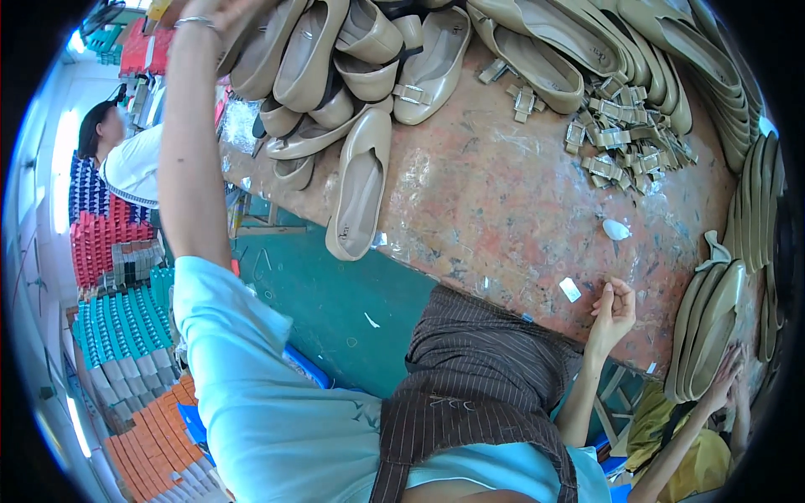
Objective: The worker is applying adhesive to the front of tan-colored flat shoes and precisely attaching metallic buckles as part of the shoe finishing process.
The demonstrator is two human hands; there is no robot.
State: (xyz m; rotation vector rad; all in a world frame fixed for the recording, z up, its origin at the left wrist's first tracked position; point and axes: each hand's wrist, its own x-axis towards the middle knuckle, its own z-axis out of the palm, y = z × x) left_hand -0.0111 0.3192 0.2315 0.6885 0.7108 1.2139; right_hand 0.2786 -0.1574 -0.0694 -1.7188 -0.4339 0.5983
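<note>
My left arm stretches up along the left side, and my left hand (220, 12) is at the top edge beside a heap of beige flat shoes (303, 59). Its fingers are partly cut off, so its grip is hidden. My right hand (615, 312) lies palm up over the table's near edge with loosely curled fingers, and nothing shows in it. A small white label (569, 290) lies just left of it. One beige shoe (361, 189) from the heap points toward me, its toe past the table edge. Beige bows with metal trim (620, 134) are piled at the right.
The worn reddish table (470, 201) carries a white lump (616, 229) and rows of nested beige shoes (742, 92) at right. Another person's hands (728, 377) touch a shoe stack (704, 335) at lower right. A person in white (134, 163) is at left, near stacked coloured shoe parts (126, 323).
</note>
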